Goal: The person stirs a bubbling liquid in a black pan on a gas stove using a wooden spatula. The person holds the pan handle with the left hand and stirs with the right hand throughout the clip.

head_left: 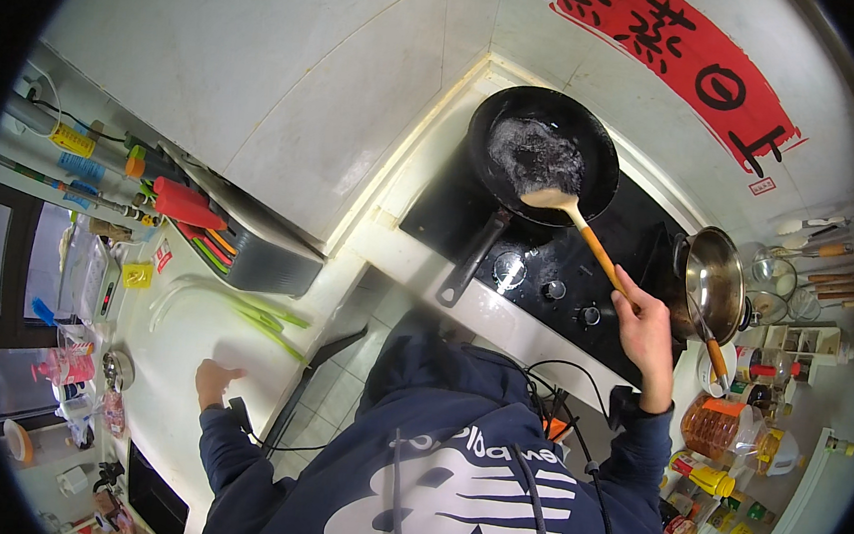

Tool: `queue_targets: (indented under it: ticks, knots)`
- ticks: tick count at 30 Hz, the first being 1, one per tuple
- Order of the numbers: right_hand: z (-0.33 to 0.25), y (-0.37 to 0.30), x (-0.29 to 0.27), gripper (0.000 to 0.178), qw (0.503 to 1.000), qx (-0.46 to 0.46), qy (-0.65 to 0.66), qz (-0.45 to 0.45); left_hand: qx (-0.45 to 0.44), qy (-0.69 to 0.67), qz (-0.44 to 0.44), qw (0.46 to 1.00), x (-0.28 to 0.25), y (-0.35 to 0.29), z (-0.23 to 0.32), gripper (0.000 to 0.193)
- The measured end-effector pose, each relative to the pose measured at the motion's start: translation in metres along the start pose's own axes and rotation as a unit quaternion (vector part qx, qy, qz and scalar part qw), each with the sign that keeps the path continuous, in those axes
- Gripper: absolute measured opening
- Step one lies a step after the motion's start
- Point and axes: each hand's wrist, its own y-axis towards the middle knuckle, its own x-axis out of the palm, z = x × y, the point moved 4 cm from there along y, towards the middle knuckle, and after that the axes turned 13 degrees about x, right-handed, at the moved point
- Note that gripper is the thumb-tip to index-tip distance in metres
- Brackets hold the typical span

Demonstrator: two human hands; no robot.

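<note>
My right hand is wrapped round the wooden handle of a spatula. The spatula's beige head rests against the near inner side of a black wok on the stove. Whitish foam or bubbling liquid covers part of the wok's bottom. The wok's black handle points toward me, with no hand on it. Over the white counter at left, my left hand holds nothing that I can see, its thumb apart from the fingers. Several green vegetable stalks lie on the counter just beyond it.
A steel pot stands right of the black glass stove, with a wooden-handled utensil across it. Bottles, including a large oil jug, crowd the right side. A grey knife rack stands at left, near a small scale and a steel bowl.
</note>
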Motion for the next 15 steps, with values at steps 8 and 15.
queue_targets:
  ticks: [8,15]
  knots:
    - [-0.014,0.041,0.060,0.042,0.999,-0.016,0.004,0.035,0.001,0.012,-0.007,1.000,0.006,0.004,-0.007,0.057]
    - [-0.037,0.082,0.077,0.042,0.996,-0.049,0.031,0.075,0.005,0.012,-0.011,1.000,0.003,0.002,-0.004,0.061]
